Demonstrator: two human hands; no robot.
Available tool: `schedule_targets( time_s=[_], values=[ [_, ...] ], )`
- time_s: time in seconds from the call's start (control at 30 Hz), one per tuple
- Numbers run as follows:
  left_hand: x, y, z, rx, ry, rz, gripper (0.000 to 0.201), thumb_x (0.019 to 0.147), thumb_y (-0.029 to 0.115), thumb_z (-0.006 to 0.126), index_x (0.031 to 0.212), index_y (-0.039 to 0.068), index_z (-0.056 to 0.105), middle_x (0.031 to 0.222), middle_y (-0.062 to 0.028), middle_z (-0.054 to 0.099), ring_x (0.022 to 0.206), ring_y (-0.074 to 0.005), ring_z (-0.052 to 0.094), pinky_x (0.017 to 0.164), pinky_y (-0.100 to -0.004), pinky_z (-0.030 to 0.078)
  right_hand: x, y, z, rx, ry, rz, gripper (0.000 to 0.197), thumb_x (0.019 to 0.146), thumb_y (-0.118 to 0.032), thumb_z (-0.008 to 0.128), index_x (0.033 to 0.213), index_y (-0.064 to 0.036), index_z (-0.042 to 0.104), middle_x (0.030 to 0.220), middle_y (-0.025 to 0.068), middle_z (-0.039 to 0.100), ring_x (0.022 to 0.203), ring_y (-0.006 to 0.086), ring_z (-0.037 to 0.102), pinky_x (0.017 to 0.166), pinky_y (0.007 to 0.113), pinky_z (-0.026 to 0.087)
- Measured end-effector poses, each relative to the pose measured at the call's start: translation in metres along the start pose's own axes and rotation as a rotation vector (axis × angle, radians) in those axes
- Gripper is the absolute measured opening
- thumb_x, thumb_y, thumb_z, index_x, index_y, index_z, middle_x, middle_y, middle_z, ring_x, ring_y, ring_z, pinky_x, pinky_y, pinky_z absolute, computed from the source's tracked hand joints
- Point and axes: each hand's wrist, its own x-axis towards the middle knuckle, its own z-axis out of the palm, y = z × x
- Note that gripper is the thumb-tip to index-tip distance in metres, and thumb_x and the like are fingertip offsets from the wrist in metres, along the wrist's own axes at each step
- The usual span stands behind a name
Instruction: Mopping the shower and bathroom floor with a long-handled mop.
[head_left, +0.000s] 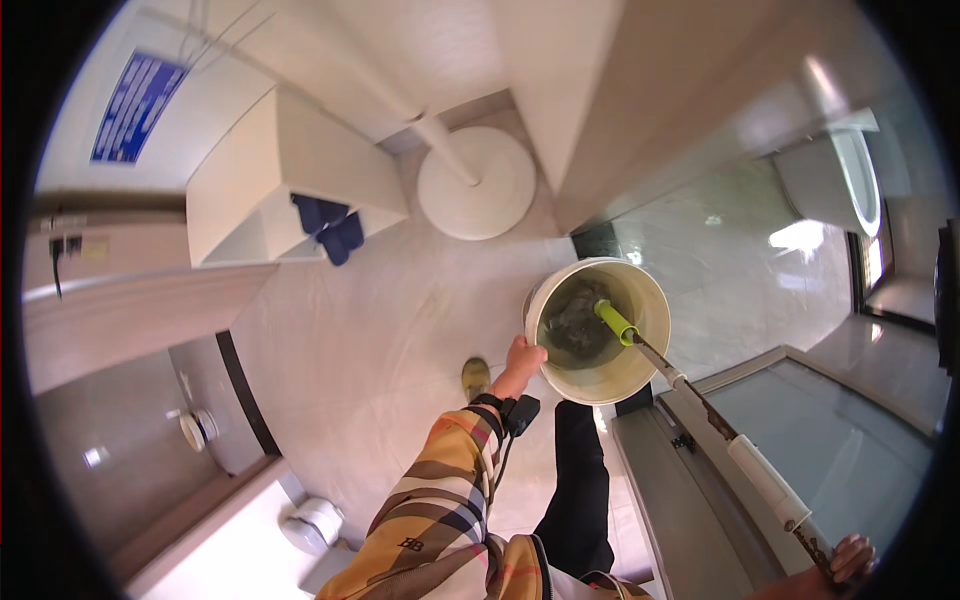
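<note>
1. The step in hand looks like wetting or rinsing: the mop [711, 414] slants into the bucket [654, 310], its mop head [576, 322] down in cloudy grey water [570, 360].
2. The left hand [520, 362] has its grip closed over the near left edge of the bucket, pinching the rim. The right hand [848, 560], at the near right, wraps the upper end of the pole.
3. The next move seems to call for a firm left grip to steady the bucket while the right hand works or raises the pole; dripping and tipping would be the likely troubles.
4. The bucket is round, smooth and cream-coloured, apparently plastic, and stands in front of the person, right of the left hand. Whether it rests fully on the floor [380, 330] I cannot tell.
5. The mop head is a dark, limp, stringy mass. A bright green collar [616, 324] joins it to a thin, brown-stained pole with smooth white sections, probably metal underneath.
6. The floor is pale, glossy and faintly veined. Farther off stands a flat white disc base [480, 195]; left of it, dark blue slippers [335, 228] sit in a boxy white shelf [335, 165].
</note>
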Motion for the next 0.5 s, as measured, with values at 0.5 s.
schedule_targets(
  time_s=[0.5],
  values=[
    [0.034,-0.067,-0.315,0.135,0.316,-0.033,0.038,0.056,0.01,0.058,0.092,-0.002,0.061,0.085,-0.0221,0.064,0.086,-0.0351,0.062,0.076,-0.0379,0.047,-0.063,-0.022,0.072,0.302,-0.582,0.514,0.037,0.087,-0.035,0.054,0.08,-0.0008,0.065,0.066,0.0128,0.059,0.069,0.0283,0.056,0.071,0.042,0.044]
  ],
)
